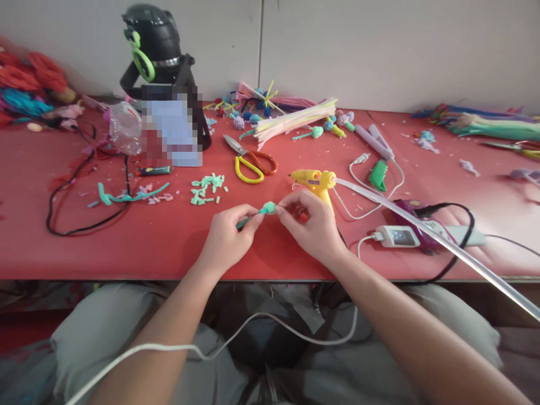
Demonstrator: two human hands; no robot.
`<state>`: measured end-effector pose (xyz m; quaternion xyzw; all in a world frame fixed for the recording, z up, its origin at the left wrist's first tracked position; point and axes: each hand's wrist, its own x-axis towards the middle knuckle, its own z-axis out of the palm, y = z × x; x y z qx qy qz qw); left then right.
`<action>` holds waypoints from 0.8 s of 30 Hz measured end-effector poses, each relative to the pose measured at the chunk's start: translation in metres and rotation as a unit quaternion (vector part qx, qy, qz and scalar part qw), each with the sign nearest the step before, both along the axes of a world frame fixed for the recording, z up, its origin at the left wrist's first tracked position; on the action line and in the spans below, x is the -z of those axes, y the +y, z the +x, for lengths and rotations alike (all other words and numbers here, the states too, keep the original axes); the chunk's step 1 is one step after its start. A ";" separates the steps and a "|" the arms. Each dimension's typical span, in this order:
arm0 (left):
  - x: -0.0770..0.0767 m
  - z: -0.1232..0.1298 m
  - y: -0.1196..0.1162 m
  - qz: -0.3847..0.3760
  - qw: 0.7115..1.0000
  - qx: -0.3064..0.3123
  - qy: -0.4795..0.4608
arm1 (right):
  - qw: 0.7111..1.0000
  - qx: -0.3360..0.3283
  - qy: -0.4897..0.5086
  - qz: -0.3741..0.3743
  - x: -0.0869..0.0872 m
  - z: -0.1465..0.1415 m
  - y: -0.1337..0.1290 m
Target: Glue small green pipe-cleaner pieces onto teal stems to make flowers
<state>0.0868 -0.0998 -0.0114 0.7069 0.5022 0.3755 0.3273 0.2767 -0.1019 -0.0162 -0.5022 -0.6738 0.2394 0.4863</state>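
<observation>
My left hand (230,233) pinches the stem of a mint-green pipe cleaner piece (269,208) with a fluffy, bunched head. At the other side of that head, my right hand (307,220) has its thumb and forefinger closed against it; whether a small bit lies between those fingertips is too small to tell. Beyond my right hand lies a yellow hot glue gun (314,180) with a long clear glue stick (439,242) in its back. Short cut mint-green pieces (206,189) form a loose pile past my left hand.
Scissors (248,163) with red and yellow handles lie mid-table. Pipe cleaner bundles (295,121) are at the back. A black flask (154,39) stands behind a blurred screen (172,129). At right are a power strip (426,230) and cables; a white cable (253,318) crosses my lap.
</observation>
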 end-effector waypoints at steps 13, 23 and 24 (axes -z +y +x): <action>-0.003 0.001 0.000 -0.014 0.999 0.021 -0.020 | 0.960 -0.068 0.220 -0.157 0.003 -0.005 0.000; -0.001 0.000 -0.001 -0.003 1.000 0.021 -0.013 | 0.962 -0.061 0.217 -0.156 0.003 -0.005 0.000; -0.001 0.001 -0.001 -0.003 1.000 0.021 -0.013 | 0.961 -0.063 0.218 -0.157 0.002 -0.005 0.000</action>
